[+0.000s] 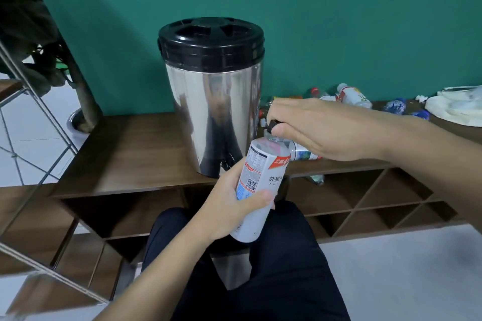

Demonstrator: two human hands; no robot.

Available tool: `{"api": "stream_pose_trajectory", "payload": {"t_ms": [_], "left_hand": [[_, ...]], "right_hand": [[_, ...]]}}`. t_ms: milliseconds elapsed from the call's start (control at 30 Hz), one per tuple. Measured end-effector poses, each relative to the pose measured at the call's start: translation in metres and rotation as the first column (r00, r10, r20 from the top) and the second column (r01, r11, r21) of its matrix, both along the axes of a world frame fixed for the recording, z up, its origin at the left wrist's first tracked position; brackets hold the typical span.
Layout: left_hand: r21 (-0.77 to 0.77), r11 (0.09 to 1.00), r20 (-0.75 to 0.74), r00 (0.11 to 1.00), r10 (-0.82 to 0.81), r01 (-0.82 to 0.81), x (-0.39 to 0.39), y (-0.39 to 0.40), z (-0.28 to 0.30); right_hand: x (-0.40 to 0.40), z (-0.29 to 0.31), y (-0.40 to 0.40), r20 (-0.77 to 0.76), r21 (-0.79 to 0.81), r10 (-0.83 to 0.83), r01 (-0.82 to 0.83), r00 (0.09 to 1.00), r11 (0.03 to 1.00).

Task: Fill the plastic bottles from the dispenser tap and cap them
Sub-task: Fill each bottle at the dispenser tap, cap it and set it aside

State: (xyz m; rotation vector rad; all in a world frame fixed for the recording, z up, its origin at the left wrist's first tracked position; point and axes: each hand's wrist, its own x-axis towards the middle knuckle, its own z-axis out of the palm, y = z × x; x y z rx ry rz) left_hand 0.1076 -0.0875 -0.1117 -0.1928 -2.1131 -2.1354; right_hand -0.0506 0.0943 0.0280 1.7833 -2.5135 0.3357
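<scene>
My left hand [229, 206] grips a white-labelled plastic bottle [257, 180] around its lower half, tilted a little to the right, in front of the steel dispenser [214, 101]. My right hand [310, 128] comes in from the right and pinches the dark cap [271, 126] at the bottle's neck. The dispenser has a black lid and stands on the wooden shelf top [130, 154]. Its small black tap [225, 164] shows low on the front, just left of the bottle.
Several plastic bottles [352, 96] lie along the wall on the shelf top to the right, beside a white bag [459, 107]. One more bottle [302, 152] lies behind my right hand. Open cubbies [365, 198] run below the shelf. A metal rack [31, 117] stands left.
</scene>
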Motion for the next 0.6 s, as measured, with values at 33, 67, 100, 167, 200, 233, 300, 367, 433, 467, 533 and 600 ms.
{"api": "stream_pose_trajectory", "payload": {"t_ms": [33, 67, 100, 167, 200, 233, 300, 367, 433, 467, 533, 600], "left_hand": [[0.017, 0.999, 0.008, 0.999, -0.034, 0.034, 0.001, -0.002, -0.003], [0.024, 0.998, 0.017, 0.999, -0.052, 0.052, 0.002, -0.002, -0.006], [0.029, 0.998, 0.025, 0.998, -0.058, 0.057, 0.004, -0.003, -0.009], [0.071, 0.995, 0.056, 0.995, -0.079, 0.075, 0.007, -0.003, -0.016], [0.103, 0.99, 0.077, 0.991, -0.106, 0.098, 0.008, -0.004, -0.02], [0.128, 0.984, 0.097, 0.986, -0.136, 0.123, 0.009, -0.005, -0.024], [0.171, 0.969, 0.127, 0.971, -0.201, 0.178, 0.009, -0.01, -0.032], [0.251, 0.93, 0.157, 0.937, -0.312, 0.268, 0.012, -0.014, -0.039], [0.323, 0.885, 0.176, 0.897, -0.405, 0.336, 0.017, -0.019, -0.048], [0.324, 0.885, 0.186, 0.894, -0.406, 0.335, 0.018, -0.021, -0.053], [0.283, 0.916, 0.195, 0.918, -0.345, 0.285, 0.021, -0.025, -0.062], [0.233, 0.952, 0.203, 0.947, -0.249, 0.2, 0.021, -0.027, -0.069]], "right_hand": [[0.0, -0.002, 0.001, 0.011, 0.007, 0.01, -0.011, 1.0, 1.0], [-0.001, -0.005, 0.001, 0.003, 0.019, 0.029, -0.029, 1.0, 0.999], [-0.001, -0.006, 0.0, -0.004, 0.032, 0.054, -0.054, 0.999, 0.998], [0.001, -0.005, -0.002, -0.004, 0.066, 0.086, -0.086, 0.996, 0.994], [0.002, -0.005, -0.002, -0.003, 0.08, 0.101, -0.1, 0.995, 0.992], [0.003, -0.006, -0.002, 0.001, 0.089, 0.115, -0.114, 0.993, 0.989], [0.007, -0.012, -0.001, 0.0, 0.109, 0.146, -0.145, 0.989, 0.983], [0.012, -0.019, -0.002, 0.016, 0.117, 0.174, -0.175, 0.985, 0.978], [0.015, -0.029, -0.004, 0.034, 0.127, 0.196, -0.199, 0.98, 0.972], [0.016, -0.034, -0.004, 0.044, 0.13, 0.21, -0.214, 0.977, 0.968], [0.018, -0.042, -0.006, 0.095, 0.117, 0.218, -0.228, 0.971, 0.967], [0.019, -0.05, -0.009, 0.187, 0.073, 0.184, -0.2, 0.965, 0.977]]}}
